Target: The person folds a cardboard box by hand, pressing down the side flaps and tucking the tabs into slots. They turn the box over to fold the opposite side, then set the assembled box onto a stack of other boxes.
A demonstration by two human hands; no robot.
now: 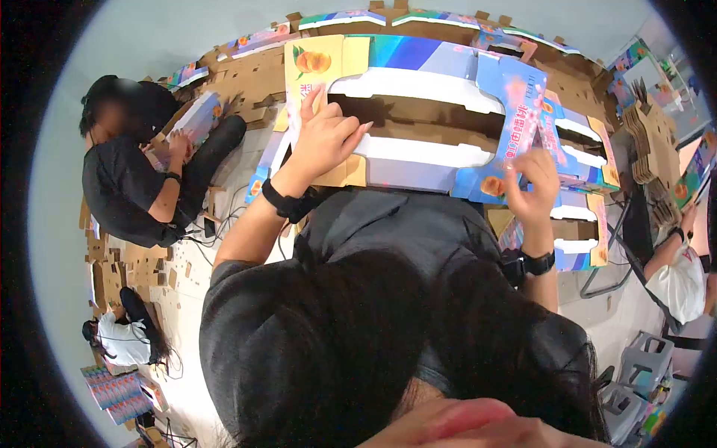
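Note:
A printed carton (pixel 418 61) with a long central opening lies in front of me, showing brown cardboard inside. White flaps (pixel 426 151) edge the opening. My left hand (pixel 325 138) rests on the carton's yellow end panel (pixel 312 60), which bears a peach picture. Its index finger is stretched along the panel, the thumb stands apart, and the other fingers bend. At the opposite end, my right hand (pixel 533 183) touches the blue panel (pixel 515 112) with pink lettering, fingers bent and thumb apart. Neither hand visibly grips anything.
More printed cartons (pixel 581 213) stand close on the right. Flat brown cardboard (pixel 239 78) covers surfaces behind and left. A seated person (pixel 131 179) handles another carton at left. Stacked cardboard (pixel 650 142), another person's arm (pixel 665 250) and grey stools (pixel 644 362) are at right.

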